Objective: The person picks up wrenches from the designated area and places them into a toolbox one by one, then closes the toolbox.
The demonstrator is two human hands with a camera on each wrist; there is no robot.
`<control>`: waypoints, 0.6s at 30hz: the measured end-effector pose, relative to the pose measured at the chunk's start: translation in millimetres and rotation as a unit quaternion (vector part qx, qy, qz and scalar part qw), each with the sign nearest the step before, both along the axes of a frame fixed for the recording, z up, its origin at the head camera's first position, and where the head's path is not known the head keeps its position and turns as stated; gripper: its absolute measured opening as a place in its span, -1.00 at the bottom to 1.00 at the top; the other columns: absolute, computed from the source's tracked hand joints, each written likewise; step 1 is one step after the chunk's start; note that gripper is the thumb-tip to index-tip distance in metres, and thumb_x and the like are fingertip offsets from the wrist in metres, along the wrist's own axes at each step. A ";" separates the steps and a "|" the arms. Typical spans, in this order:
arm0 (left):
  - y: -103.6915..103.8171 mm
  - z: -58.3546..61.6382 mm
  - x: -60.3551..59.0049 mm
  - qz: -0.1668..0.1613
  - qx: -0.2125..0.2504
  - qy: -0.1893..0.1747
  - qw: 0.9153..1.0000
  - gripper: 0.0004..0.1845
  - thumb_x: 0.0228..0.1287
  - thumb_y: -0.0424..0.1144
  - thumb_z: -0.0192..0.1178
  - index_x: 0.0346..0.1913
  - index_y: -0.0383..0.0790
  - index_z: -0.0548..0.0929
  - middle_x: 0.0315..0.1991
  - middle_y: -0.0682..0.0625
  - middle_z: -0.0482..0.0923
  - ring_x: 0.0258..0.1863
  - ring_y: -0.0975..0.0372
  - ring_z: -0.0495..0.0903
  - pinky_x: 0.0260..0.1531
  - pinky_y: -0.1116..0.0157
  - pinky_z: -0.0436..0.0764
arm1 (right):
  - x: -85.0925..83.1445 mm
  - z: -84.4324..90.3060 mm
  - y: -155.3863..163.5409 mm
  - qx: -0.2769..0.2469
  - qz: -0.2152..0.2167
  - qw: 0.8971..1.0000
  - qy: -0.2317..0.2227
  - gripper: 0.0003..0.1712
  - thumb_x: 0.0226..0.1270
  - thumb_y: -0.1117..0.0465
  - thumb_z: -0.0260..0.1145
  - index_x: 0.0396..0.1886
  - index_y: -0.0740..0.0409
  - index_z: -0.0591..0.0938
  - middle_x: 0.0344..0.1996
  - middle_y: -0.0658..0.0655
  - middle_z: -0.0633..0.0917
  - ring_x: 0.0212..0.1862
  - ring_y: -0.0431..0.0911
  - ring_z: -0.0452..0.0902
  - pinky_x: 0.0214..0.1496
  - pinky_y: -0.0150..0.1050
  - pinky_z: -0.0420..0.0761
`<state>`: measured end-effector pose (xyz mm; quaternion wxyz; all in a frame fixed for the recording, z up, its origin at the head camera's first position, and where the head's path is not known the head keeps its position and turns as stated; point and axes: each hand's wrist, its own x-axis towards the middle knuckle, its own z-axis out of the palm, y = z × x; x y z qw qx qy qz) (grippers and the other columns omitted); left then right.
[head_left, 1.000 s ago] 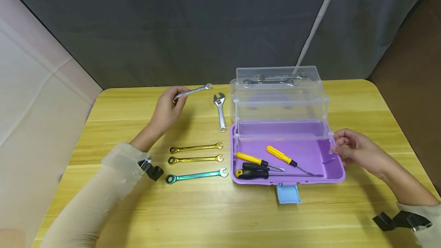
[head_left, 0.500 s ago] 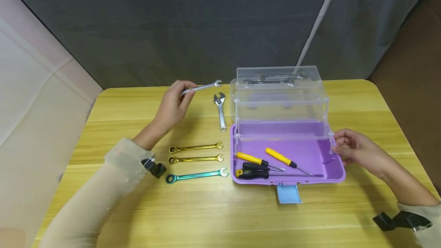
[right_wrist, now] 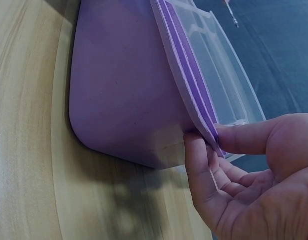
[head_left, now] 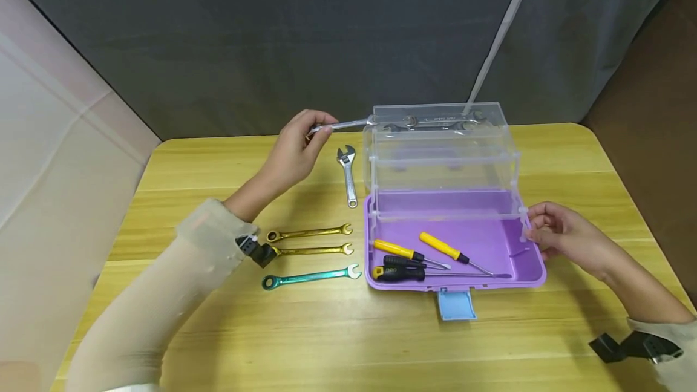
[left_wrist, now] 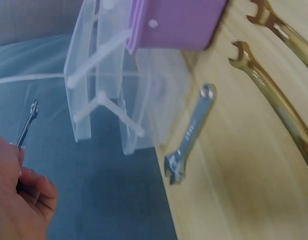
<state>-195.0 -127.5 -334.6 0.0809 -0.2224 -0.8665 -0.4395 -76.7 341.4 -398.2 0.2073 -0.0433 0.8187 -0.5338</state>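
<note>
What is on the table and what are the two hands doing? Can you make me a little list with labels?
left hand: left hand pinches a silver wrench by one end, its other end at the top tray
right hand: right hand holds the right rim of the purple toolbox
top tray: clear top tray with a long wrench inside
toolbox bottom: screwdrivers
table: wooden table with an adjustable wrench, two gold wrenches and a teal wrench
</note>
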 end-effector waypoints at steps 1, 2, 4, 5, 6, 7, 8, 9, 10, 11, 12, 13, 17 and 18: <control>3.8 1.4 -0.5 -0.005 0.000 -0.002 1.000 -0.75 0.59 -0.29 0.06 0.10 -0.38 0.62 -0.16 -0.13 0.47 -0.36 0.15 0.35 -0.34 0.27 0.37 | 0.2 -0.1 0.1 -0.001 0.001 1.000 0.000 -0.71 0.51 0.42 0.19 0.09 0.44 0.34 -0.30 0.02 0.57 -0.32 -0.16 0.60 -0.37 -0.20 0.68; 7.9 2.6 -1.3 -0.011 0.000 -0.005 1.000 -0.76 0.59 -0.29 0.07 0.09 -0.37 0.62 -0.17 -0.13 0.47 -0.36 0.15 0.35 -0.33 0.27 0.37 | 0.4 -0.2 0.0 0.000 -0.001 1.000 -0.001 -0.71 0.51 0.41 0.19 0.09 0.43 0.34 -0.30 0.02 0.57 -0.32 -0.16 0.60 -0.37 -0.19 0.69; 16.3 4.8 -3.3 -0.023 -0.002 -0.009 1.000 -0.77 0.58 -0.30 0.07 0.09 -0.37 0.62 -0.17 -0.12 0.47 -0.34 0.14 0.37 -0.32 0.26 0.39 | 0.7 -0.1 0.6 0.000 0.001 1.000 -0.001 -0.70 0.52 0.41 0.18 0.10 0.44 0.34 -0.29 0.03 0.57 -0.31 -0.15 0.60 -0.36 -0.19 0.69; 20.6 5.6 -4.1 -0.028 -0.002 -0.010 1.000 -0.77 0.58 -0.30 0.08 0.08 -0.36 0.63 -0.17 -0.12 0.48 -0.33 0.14 0.38 -0.32 0.26 0.40 | 0.7 0.0 0.6 0.001 0.000 1.000 -0.002 -0.70 0.52 0.41 0.19 0.10 0.44 0.34 -0.29 0.03 0.57 -0.31 -0.15 0.60 -0.36 -0.19 0.69; 24.9 6.3 -5.0 -0.034 -0.004 -0.010 0.999 -0.78 0.57 -0.30 0.08 0.08 -0.36 0.63 -0.18 -0.12 0.48 -0.33 0.14 0.38 -0.31 0.26 0.41 | 0.6 0.0 0.9 0.000 0.001 1.000 -0.002 -0.71 0.52 0.41 0.18 0.10 0.44 0.34 -0.29 0.03 0.57 -0.31 -0.15 0.60 -0.36 -0.19 0.69; 29.2 7.1 -5.7 -0.040 -0.006 -0.012 0.999 -0.78 0.57 -0.31 0.08 0.08 -0.36 0.63 -0.18 -0.12 0.48 -0.32 0.13 0.39 -0.30 0.25 0.41 | 0.5 0.0 1.1 -0.001 0.001 1.000 -0.001 -0.71 0.52 0.41 0.18 0.10 0.43 0.34 -0.29 0.03 0.57 -0.31 -0.15 0.60 -0.36 -0.19 0.69; 33.6 7.8 -6.5 -0.047 -0.009 -0.013 0.999 -0.78 0.57 -0.30 0.09 0.08 -0.35 0.63 -0.16 -0.11 0.50 -0.30 0.14 0.39 -0.29 0.25 0.42 | 0.3 -0.1 1.0 0.000 -0.001 1.000 -0.002 -0.72 0.52 0.42 0.18 0.09 0.42 0.35 -0.29 0.03 0.57 -0.32 -0.15 0.61 -0.36 -0.19 0.69; 38.0 8.6 -7.1 -0.053 -0.012 -0.014 0.998 -0.78 0.57 -0.30 0.09 0.08 -0.35 0.63 -0.14 -0.11 0.51 -0.29 0.13 0.40 -0.27 0.25 0.43 | 0.1 -0.1 1.2 -0.002 0.001 1.000 -0.001 -0.72 0.52 0.42 0.18 0.09 0.42 0.35 -0.29 0.03 0.57 -0.32 -0.15 0.61 -0.36 -0.19 0.69; 42.4 9.5 -7.7 -0.061 -0.015 -0.015 0.998 -0.77 0.57 -0.30 0.09 0.09 -0.35 0.62 -0.12 -0.11 0.52 -0.28 0.13 0.41 -0.24 0.26 0.45 | -0.1 -0.2 1.5 -0.004 0.002 1.000 -0.001 -0.73 0.52 0.42 0.18 0.09 0.42 0.35 -0.30 0.03 0.57 -0.32 -0.15 0.61 -0.37 -0.20 0.69; 46.9 10.1 -8.8 -0.068 -0.020 -0.016 0.997 -0.77 0.57 -0.30 0.09 0.10 -0.35 0.62 -0.10 -0.12 0.53 -0.26 0.14 0.42 -0.22 0.26 0.45 | -0.4 -0.3 1.7 -0.005 0.003 1.000 0.000 -0.73 0.52 0.43 0.17 0.08 0.42 0.35 -0.30 0.03 0.58 -0.32 -0.15 0.60 -0.37 -0.20 0.69; 51.6 10.9 -10.1 -0.076 -0.026 -0.016 0.997 -0.76 0.57 -0.28 0.09 0.11 -0.34 0.62 -0.09 -0.12 0.54 -0.26 0.14 0.42 -0.21 0.25 0.45 | -0.6 -0.4 1.7 -0.004 0.002 1.000 -0.001 -0.73 0.52 0.43 0.17 0.08 0.42 0.35 -0.30 0.03 0.58 -0.32 -0.15 0.60 -0.37 -0.20 0.68; 56.2 11.9 -11.3 -0.082 -0.032 -0.018 0.996 -0.75 0.58 -0.27 0.09 0.12 -0.34 0.62 -0.06 -0.12 0.55 -0.25 0.13 0.43 -0.19 0.25 0.45 | -0.6 -0.3 1.7 -0.002 0.001 1.000 -0.001 -0.73 0.52 0.43 0.18 0.08 0.42 0.35 -0.30 0.03 0.58 -0.32 -0.15 0.60 -0.37 -0.20 0.68; 74.6 15.2 -16.3 -0.091 -0.057 -0.029 0.994 -0.73 0.59 -0.22 0.07 0.14 -0.31 0.61 -0.01 -0.11 0.56 -0.23 0.14 0.45 -0.16 0.25 0.46 | -0.5 0.8 1.9 0.004 -0.001 1.000 -0.005 -0.72 0.53 0.41 0.18 0.10 0.42 0.34 -0.29 0.03 0.57 -0.32 -0.15 0.60 -0.36 -0.19 0.69; 79.1 15.8 -17.0 -0.090 -0.063 -0.032 0.993 -0.72 0.59 -0.21 0.08 0.15 -0.30 0.61 0.00 -0.10 0.56 -0.22 0.14 0.46 -0.15 0.25 0.47 | -0.4 1.1 2.0 0.006 -0.001 1.000 -0.006 -0.71 0.53 0.40 0.18 0.10 0.42 0.34 -0.29 0.03 0.57 -0.31 -0.15 0.61 -0.36 -0.19 0.69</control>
